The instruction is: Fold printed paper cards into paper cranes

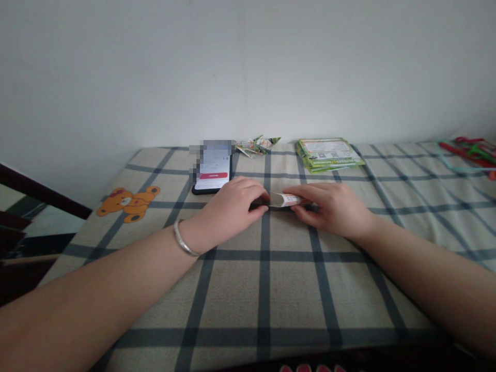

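Note:
A small folded piece of printed paper (282, 199) lies on the checked cloth (271, 279) between my two hands. My left hand (231, 209), with a silver bangle (183, 241) on the wrist, is curled with its fingertips pinching the paper's left end. My right hand (332, 208) holds the right end, with fingers pressed together on it. Most of the paper is hidden under the fingers.
A phone (213, 171) with a lit screen lies behind my left hand. Folded paper shapes (257, 145) and a stack of green leaflets (327, 153) sit near the wall. Red and green items (473, 150) lie far right. A bear print (128, 203) marks the cloth's left side.

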Available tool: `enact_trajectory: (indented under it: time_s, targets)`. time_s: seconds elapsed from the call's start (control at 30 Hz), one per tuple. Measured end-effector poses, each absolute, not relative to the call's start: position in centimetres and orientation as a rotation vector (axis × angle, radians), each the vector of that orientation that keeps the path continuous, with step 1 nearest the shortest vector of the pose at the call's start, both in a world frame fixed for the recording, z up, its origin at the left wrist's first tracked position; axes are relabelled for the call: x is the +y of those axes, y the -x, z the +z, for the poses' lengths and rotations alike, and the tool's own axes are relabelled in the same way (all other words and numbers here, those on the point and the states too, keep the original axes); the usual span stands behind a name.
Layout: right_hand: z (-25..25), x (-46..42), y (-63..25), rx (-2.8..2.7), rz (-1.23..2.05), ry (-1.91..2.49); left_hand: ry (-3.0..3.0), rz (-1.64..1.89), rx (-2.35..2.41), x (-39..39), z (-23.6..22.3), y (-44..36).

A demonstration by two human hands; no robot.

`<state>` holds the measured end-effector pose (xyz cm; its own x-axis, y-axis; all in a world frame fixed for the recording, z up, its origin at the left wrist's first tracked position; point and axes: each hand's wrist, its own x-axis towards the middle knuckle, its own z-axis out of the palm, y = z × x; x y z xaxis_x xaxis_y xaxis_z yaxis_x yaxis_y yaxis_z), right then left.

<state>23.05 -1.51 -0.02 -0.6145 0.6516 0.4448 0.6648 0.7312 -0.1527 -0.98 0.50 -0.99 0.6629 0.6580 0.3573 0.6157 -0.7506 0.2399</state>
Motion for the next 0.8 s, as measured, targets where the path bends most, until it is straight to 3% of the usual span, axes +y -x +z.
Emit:
enact_trajectory:
  time_s: [0.8]
  targets:
    - [-0.16,-2.03,-22.82,-2.568,-0.373,0.911,-2.276,0.832,1.113,-0.02,-0.42,0.34]
